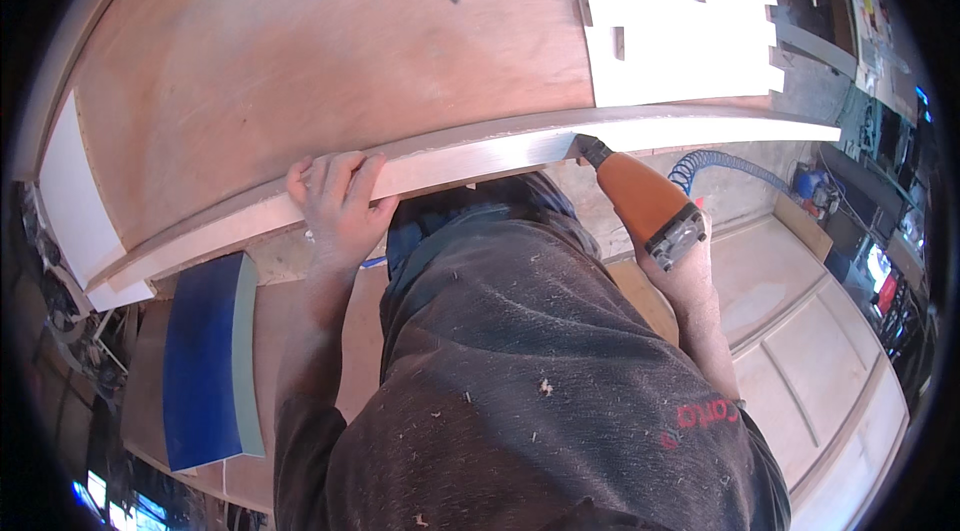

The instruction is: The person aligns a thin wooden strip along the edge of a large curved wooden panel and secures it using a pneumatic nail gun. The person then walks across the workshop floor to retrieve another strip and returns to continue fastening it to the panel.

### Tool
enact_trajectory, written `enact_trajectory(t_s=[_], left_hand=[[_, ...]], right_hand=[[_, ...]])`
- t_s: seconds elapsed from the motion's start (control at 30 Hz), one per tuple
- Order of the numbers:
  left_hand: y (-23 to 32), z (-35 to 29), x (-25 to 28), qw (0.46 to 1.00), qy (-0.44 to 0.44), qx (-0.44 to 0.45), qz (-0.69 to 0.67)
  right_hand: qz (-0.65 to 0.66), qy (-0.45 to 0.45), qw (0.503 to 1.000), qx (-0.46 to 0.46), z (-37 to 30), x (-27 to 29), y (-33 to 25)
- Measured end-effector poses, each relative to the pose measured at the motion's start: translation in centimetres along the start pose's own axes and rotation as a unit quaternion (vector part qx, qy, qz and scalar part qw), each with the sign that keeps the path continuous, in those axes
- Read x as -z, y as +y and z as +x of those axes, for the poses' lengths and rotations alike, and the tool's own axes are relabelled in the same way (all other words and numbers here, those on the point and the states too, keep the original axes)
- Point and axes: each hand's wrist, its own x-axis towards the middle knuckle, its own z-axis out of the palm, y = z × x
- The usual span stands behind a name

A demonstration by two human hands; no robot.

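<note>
A long pale strip of wood [480,156] runs along the near edge of a large brown panel [400,41]. My left hand [342,206] rests on this strip, fingers curled over its upper edge and thumb on the near side. In my right hand [690,276] is an orange air nailer [642,193], held by its handle, which the tool's body partly hides. Its dark nose meets the strip's near face, right of the middle. A blue coiled air hose [725,163] trails off to the right behind the nailer.
Notched white boards [680,51] lie on the panel at the far right. A curved blue piece [205,361] with a pale green edge stands at the lower left. Pale framed panels [800,361] are at the lower right. A white piece [80,201] lies at the panel's left end.
</note>
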Motion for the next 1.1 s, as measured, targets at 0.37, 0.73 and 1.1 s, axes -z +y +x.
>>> enact_trajectory(t_s=[0.37, 0.73, 1.1], left_hand=[[0.0, -1.3, -1.7, 0.995, 0.061, -0.015, 0.083], [0.2, -1.0, -2.1, 0.995, 0.091, 0.002, 0.051], [0.2, -0.6, -1.2, 0.997, 0.073, 0.006, -0.002]], right_hand=[[-0.094, -0.037, 0.994, 0.052, 0.6, 0.6, 0.2], [-0.001, -0.065, 0.998, -0.027, 0.8, 0.5, -3.1], [-0.038, -0.13, 0.99, 0.047, 2.7, -1.7, -7.4]])
